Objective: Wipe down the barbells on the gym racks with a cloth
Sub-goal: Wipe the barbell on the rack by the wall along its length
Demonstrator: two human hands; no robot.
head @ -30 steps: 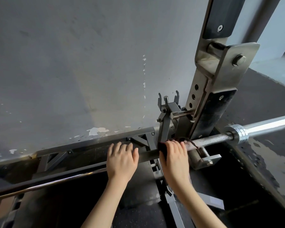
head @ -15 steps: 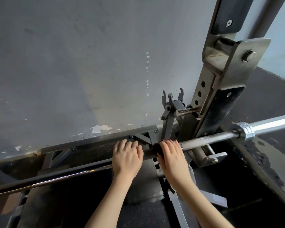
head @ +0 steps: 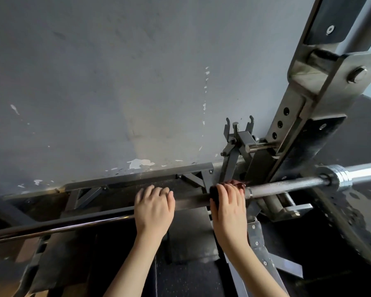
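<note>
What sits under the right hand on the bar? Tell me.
A dark reddish cloth, held against the barbell, peeks out beyond the right hand. How far it goes round the bar is covered by the hand.

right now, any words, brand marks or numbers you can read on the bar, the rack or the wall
None: no readable text anywhere. The barbell, its sleeve, the cloth and the rack upright carry no visible lettering; the white marks on the wall are chipped paint, not writing.

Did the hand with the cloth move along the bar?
Yes. The right hand with the cloth slid left along the barbell, away from the rack upright.
</note>
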